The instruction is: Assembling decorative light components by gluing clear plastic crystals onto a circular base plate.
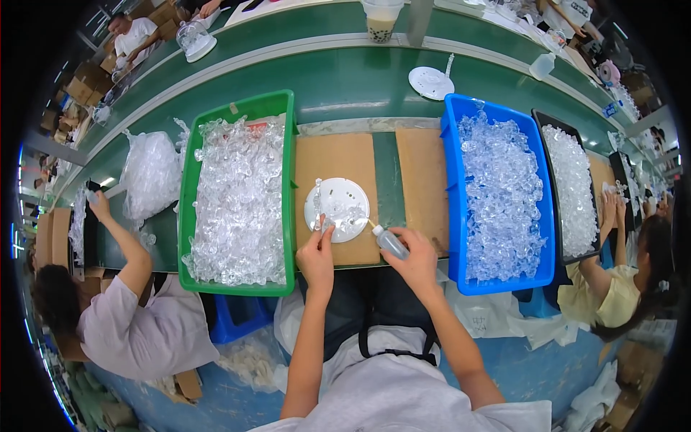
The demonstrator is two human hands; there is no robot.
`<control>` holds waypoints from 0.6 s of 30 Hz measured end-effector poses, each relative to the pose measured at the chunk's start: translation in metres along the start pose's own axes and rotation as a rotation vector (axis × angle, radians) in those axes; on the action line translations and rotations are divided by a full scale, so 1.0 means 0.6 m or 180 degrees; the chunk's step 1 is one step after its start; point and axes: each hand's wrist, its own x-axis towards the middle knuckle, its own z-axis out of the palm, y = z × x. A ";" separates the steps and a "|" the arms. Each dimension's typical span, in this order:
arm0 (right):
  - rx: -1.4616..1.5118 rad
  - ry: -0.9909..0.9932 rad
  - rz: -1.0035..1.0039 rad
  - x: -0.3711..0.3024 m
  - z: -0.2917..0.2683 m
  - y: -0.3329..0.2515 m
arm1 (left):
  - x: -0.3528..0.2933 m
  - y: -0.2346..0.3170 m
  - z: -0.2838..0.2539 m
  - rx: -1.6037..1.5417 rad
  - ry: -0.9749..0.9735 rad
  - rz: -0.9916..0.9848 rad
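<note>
A round white plate [353,193] with small holes lies on brown cardboard [345,155] in front of me. Several clear plastic pieces [317,196] rest on it along its left side. My left hand [315,258] is at the plate's near left edge, fingers pinched on a small clear plastic piece, mostly hidden by the fingertips. In my right hand [417,263] is a small clear squeeze bottle [391,243], tilted, its thin nozzle reaching the plate's right edge. Whether liquid comes out of it cannot be seen.
A green bin [289,180] of clear plastic pieces stands left, a blue bin [452,194] of similar pieces right, then a black tray [592,180]. Behind are another white disc [430,83] and a drink cup [381,20]. Co-workers [144,317] sit on both sides.
</note>
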 end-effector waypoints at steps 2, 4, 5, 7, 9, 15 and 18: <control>-0.0019 0.0048 -0.0076 0.004 0.001 0.006 | -0.001 -0.001 0.001 0.0029 -0.0020 -0.0006; -0.0201 -0.0024 -0.0126 0.009 0.003 0.003 | -0.001 -0.001 0.000 0.0068 -0.0039 -0.0018; -0.0200 -0.0015 -0.0128 0.012 0.004 0.003 | -0.002 -0.001 0.001 0.0000 -0.0047 -0.0043; -0.0338 -0.0028 -0.0280 0.017 0.006 0.002 | -0.003 -0.001 0.001 -0.0062 -0.0042 -0.0071; -0.0376 -0.0102 -0.0307 0.023 0.002 0.003 | -0.003 -0.001 0.002 -0.0059 -0.0059 -0.0102; -0.0177 0.0003 -0.0075 0.030 -0.005 -0.004 | 0.003 -0.002 0.000 -0.0161 -0.0085 -0.0182; 0.0521 0.0623 0.0259 0.057 -0.002 0.004 | -0.009 -0.027 0.010 -0.0186 0.0033 0.0133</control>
